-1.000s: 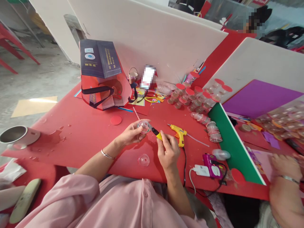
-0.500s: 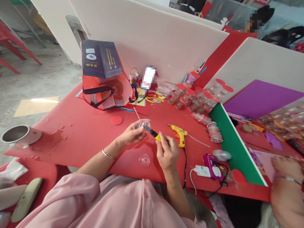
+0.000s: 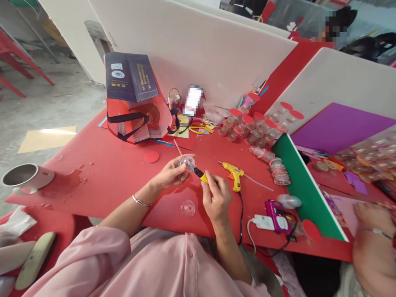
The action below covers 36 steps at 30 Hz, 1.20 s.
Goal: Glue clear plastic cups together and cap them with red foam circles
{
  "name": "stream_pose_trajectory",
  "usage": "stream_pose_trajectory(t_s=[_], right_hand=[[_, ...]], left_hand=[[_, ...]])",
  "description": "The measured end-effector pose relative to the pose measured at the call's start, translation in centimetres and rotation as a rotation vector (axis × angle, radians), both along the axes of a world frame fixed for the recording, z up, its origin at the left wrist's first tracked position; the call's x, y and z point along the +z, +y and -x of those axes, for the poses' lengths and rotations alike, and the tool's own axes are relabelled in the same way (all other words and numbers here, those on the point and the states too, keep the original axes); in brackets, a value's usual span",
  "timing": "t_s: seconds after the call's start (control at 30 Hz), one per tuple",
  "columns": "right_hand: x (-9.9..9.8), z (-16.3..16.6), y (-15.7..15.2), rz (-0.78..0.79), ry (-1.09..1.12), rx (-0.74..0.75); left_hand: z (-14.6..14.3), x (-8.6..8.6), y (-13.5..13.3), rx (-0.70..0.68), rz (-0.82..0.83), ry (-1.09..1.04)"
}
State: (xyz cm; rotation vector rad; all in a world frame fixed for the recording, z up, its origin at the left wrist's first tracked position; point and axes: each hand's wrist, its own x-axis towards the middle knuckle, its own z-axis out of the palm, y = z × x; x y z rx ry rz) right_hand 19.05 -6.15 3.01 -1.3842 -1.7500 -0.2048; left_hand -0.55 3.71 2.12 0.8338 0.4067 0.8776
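Observation:
A small clear plastic dome lid [image 3: 187, 160] is gripped in my left hand [image 3: 172, 173], thumb in front and fingers curled behind. My right hand [image 3: 218, 195] is closed round the yellow end of a utility knife [image 3: 200, 173] with a black section. Its grey blade reaches the lid beside my left thumb; whether it has gone through I cannot tell. Another clear lid [image 3: 187, 209] lies on the red table just below my hands. To the right of them rests a yellow hot glue gun [image 3: 233, 175]. A red disc [image 3: 152, 156] lies left of the held lid.
A bag [image 3: 133, 95] stands back left, a metal mug [image 3: 27, 175] at far left. Red-topped clear cups [image 3: 247, 126] cluster back right, with stacked lids [image 3: 280, 172] nearer. A purple power strip [image 3: 277, 216] lies front right. Past the green divider [image 3: 306, 187] is another person's arm [image 3: 373, 247].
My right hand and the knife have shifted slightly left and the blade's angle on the lid has changed a little. My left hand still holds the lid in nearly the same place.

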Motion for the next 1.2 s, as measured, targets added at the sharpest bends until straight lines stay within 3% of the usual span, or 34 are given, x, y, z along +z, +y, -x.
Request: stream_pose_trajectory(t_s=[0.13,0.3,0.5,0.6,0.73,0.9,1.2], right_hand=[[-0.1,-0.5,0.0,-0.012,-0.008,-0.080],[-0.1,0.0,-0.2,0.009,-0.010,-0.005],[-0.4,-0.5,-0.1,0.032,0.007,-0.105],[0.0,-0.4,-0.4,0.056,0.071,-0.044],[0.5,0.3,-0.5,0.164,0.216,0.046],[0.4,0.5,0.0,0.350,0.399,0.023],[1.1,0.5,1.4,0.551,0.342,0.134]], left_hand=[[0.1,0.5,-0.1,0.004,0.017,0.019],[0.1,0.1,-0.1,0.010,0.000,0.028],[0.0,0.3,-0.2,0.008,0.008,0.025],[-0.1,0.5,-0.2,0.012,0.005,0.025],[0.0,0.6,-0.2,0.005,-0.010,0.026],[0.1,0.2,-0.1,-0.027,-0.029,0.029],[0.2,0.2,0.0,-0.041,-0.040,0.025]])
